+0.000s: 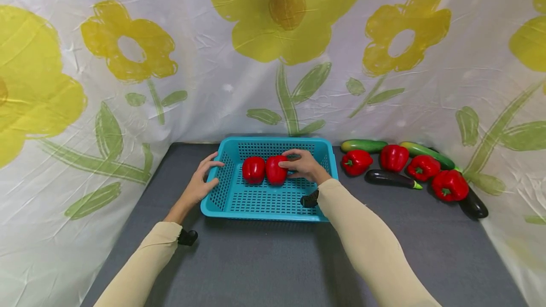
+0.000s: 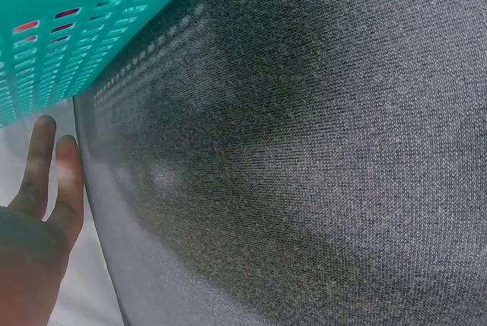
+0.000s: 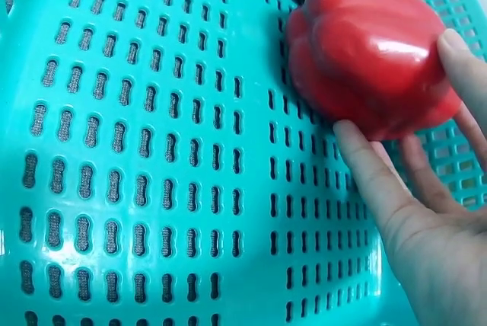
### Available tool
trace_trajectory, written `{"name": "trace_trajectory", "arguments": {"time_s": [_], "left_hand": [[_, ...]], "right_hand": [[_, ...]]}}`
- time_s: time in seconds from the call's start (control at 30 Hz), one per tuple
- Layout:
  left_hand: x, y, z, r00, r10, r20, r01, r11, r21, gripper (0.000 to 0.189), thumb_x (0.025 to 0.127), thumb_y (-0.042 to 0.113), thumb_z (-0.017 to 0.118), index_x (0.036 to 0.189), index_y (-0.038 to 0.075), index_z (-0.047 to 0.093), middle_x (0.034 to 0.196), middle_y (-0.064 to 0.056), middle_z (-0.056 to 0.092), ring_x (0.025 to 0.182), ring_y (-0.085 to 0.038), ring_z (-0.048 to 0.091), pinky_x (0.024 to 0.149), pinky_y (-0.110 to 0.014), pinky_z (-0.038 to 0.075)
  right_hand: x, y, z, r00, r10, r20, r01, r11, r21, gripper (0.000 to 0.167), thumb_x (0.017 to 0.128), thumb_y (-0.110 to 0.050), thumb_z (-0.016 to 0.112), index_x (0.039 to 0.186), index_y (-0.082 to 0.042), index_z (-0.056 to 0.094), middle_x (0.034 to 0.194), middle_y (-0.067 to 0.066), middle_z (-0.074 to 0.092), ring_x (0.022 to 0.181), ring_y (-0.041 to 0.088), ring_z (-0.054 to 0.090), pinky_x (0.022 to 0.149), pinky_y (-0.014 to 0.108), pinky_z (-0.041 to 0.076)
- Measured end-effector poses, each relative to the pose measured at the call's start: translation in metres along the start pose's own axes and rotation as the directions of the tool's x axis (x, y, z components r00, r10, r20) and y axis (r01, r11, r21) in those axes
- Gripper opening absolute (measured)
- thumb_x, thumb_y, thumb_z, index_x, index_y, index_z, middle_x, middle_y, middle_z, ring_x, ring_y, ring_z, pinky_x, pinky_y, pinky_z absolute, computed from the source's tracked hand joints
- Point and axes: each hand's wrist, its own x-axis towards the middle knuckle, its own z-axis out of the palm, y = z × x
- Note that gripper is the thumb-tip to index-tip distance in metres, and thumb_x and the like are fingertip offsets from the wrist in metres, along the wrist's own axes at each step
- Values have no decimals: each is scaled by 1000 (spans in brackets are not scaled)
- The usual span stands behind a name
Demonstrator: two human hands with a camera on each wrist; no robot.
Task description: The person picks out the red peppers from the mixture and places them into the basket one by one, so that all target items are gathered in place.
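Note:
A blue plastic basket [image 1: 268,214] with slotted walls and floor stands on the dark table. Two red bell peppers lie side by side in it: the left one [image 1: 253,170] and the right one [image 1: 276,170]. My right hand [image 1: 304,165] has its thumb and fingers around the right pepper, which rests at the basket's floor; the right wrist view shows this pepper [image 3: 373,52] close up between the digits. At the basket's left rim is my left hand [image 1: 201,179], fingers spread and loosely bent. The left wrist view shows two of its fingers [image 2: 68,181] outside the wall.
Right of the basket lie several more red bell peppers [image 1: 356,162], dark eggplants [image 1: 390,178] and green cucumbers [image 1: 364,145]. The grey table [image 1: 264,264] extends in front of the basket. Behind it hangs a white cloth [image 1: 204,103] printed with yellow flowers.

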Motion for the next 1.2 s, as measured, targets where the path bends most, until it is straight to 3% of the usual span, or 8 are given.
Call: {"name": "trace_trajectory", "arguments": {"time_s": [0.23, 0.47, 0.6, 0.83, 1.2], "left_hand": [[0, 7, 1, 1000, 1, -8, -1, 1000, 1, 41, 88, -17, 55, 128, -9, 57, 162, -23, 23, 145, -44, 21, 100, -69, 29], [-2, 40, -1, 1000, 10, -3, -10, 1000, -18, 40, 86, -21, 53, 124, -11, 59, 156, -35, 24, 140, -55, 22, 97, -69, 30], [-3, 49, -3, 1000, 3, 6, -3, 1000, -13, 39, 86, -20, 53, 124, -11, 59, 156, -36, 24, 140, -56, 22, 97, -68, 31], [-3, 49, -3, 1000, 14, 8, -14, 1000, -8, 40, 86, -21, 54, 125, -12, 58, 155, -38, 24, 140, -57, 20, 97, -71, 29], [-2, 47, -2, 999, 32, 11, -32, 999, -4, 40, 86, -22, 54, 125, -14, 57, 154, -39, 24, 139, -58, 21, 97, -71, 29]], "right_hand": [[-3, -2, -2, 1000, -8, 0, 8, 1000, -18, 51, 93, -7, 74, 140, -2, 55, 141, 23, 52, 124, 39, 54, 95, 60, 46], [-7, -9, -7, 1000, -27, 7, 28, 997, -75, 57, 92, -10, 76, 144, -5, 53, 144, 22, 47, 127, 37, 52, 98, 60, 44], [-9, -15, -11, 999, -32, 23, 35, 993, -117, 60, 92, -15, 77, 145, -6, 52, 146, 21, 46, 129, 36, 51, 99, 59, 43], [-17, -26, -16, 997, -35, 62, 45, 984, -170, 67, 92, -22, 77, 149, -5, 46, 147, 23, 44, 131, 38, 49, 101, 60, 41], [-30, -36, -28, 998, -44, 52, 52, 985, -164, 60, 98, -18, 70, 149, -1, 45, 141, 22, 52, 135, 47, 43, 103, 58, 40]]}}
